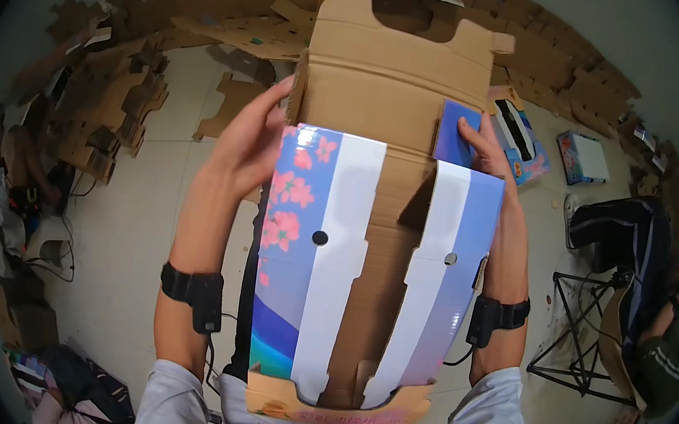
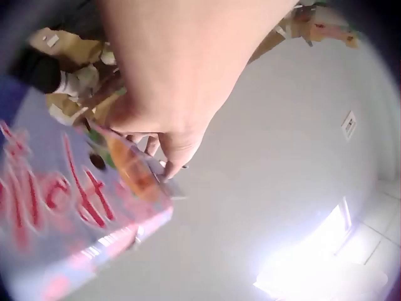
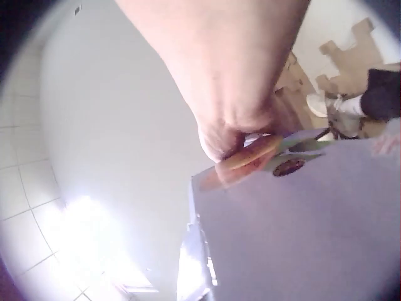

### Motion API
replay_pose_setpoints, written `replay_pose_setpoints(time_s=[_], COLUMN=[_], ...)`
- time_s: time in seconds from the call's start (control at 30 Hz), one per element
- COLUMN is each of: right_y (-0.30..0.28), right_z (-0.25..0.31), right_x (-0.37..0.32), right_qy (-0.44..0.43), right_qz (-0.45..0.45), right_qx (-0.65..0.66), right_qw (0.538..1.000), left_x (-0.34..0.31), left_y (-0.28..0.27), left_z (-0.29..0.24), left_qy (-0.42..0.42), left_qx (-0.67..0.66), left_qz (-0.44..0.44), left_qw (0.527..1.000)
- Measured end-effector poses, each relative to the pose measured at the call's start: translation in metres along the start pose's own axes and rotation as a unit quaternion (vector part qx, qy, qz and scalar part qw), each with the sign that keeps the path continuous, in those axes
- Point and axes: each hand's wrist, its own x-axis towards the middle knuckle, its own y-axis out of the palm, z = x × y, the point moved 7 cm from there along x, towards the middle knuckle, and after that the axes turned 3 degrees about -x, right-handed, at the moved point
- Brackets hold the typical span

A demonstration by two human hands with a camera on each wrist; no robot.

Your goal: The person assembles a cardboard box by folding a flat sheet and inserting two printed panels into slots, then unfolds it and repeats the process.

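A partly folded cardboard box (image 1: 299, 199), printed blue and white with pink flowers, lies lengthwise before my body in the head view. Its two long top flaps leave a gap showing the brown inside, and the far end panel (image 1: 400, 47) stands unfolded. My left hand (image 1: 248, 143) grips the left side wall near the far end; the left wrist view shows its fingers at the edge of the printed wall (image 2: 56, 182). With the thumb over a small blue flap (image 1: 451, 137), my right hand (image 1: 492, 158) holds the far right corner, its other fingers partly hidden behind the wall.
Flattened cardboard sheets (image 1: 108, 110) are piled at the left and along the back wall. Beyond my right hand lie another printed box (image 1: 529, 162) and a smaller one (image 1: 584, 160). A black folding stand (image 1: 580, 340) and other people are at the sides.
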Motion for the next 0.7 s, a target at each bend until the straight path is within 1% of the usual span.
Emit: replay_pose_setpoints(time_s=[0.03, 0.07, 0.1, 0.13, 0.17, 0.23, 0.27, 0.37, 0.47, 0.57, 0.6, 0.7], right_y=[0.005, 0.001, -0.003, -0.006, -0.011, -0.004, 0.000, 0.014, 0.007, -0.042, -0.037, -0.009], right_z=[0.007, 0.011, 0.013, 0.014, 0.014, 0.008, 0.005, 0.012, 0.015, -0.028, -0.021, -0.016], right_x=[-0.001, 0.004, 0.006, 0.007, 0.007, 0.003, 0.000, -0.009, -0.017, -0.005, -0.014, -0.028], right_qy=[-0.023, -0.061, -0.068, -0.074, -0.076, 0.000, 0.038, -0.003, -0.030, 0.009, -0.014, 0.067], right_qz=[0.003, 0.020, 0.016, 0.011, 0.004, -0.002, -0.008, 0.027, 0.056, 0.053, 0.023, 0.155], right_qx=[0.000, -0.027, -0.040, -0.053, -0.067, -0.059, -0.055, 0.020, -0.064, 0.068, 0.081, 0.120], right_qw=[1.000, 0.998, 0.997, 0.996, 0.995, 0.998, 0.998, 0.999, 0.996, 0.996, 0.996, 0.978], left_x=[0.001, 0.002, 0.002, -0.001, 0.000, 0.003, 0.008, 0.004, -0.001, -0.014, -0.021, -0.034], left_y=[0.006, 0.011, 0.018, 0.026, 0.030, 0.032, 0.029, 0.037, 0.009, 0.008, 0.013, 0.014], left_z=[-0.012, -0.022, -0.031, -0.031, -0.027, -0.019, -0.020, -0.027, -0.032, -0.023, -0.018, -0.012], left_qy=[0.027, 0.054, 0.080, 0.075, 0.053, 0.006, 0.024, 0.088, 0.133, 0.148, 0.128, 0.094], left_qx=[0.043, 0.085, 0.129, 0.112, 0.115, 0.122, 0.154, 0.176, 0.225, 0.063, 0.032, 0.147], left_qz=[-0.010, -0.020, -0.030, -0.051, -0.062, -0.082, -0.087, -0.100, -0.051, -0.065, -0.051, -0.045], left_qw=[0.999, 0.995, 0.988, 0.990, 0.990, 0.989, 0.984, 0.975, 0.964, 0.985, 0.990, 0.984])
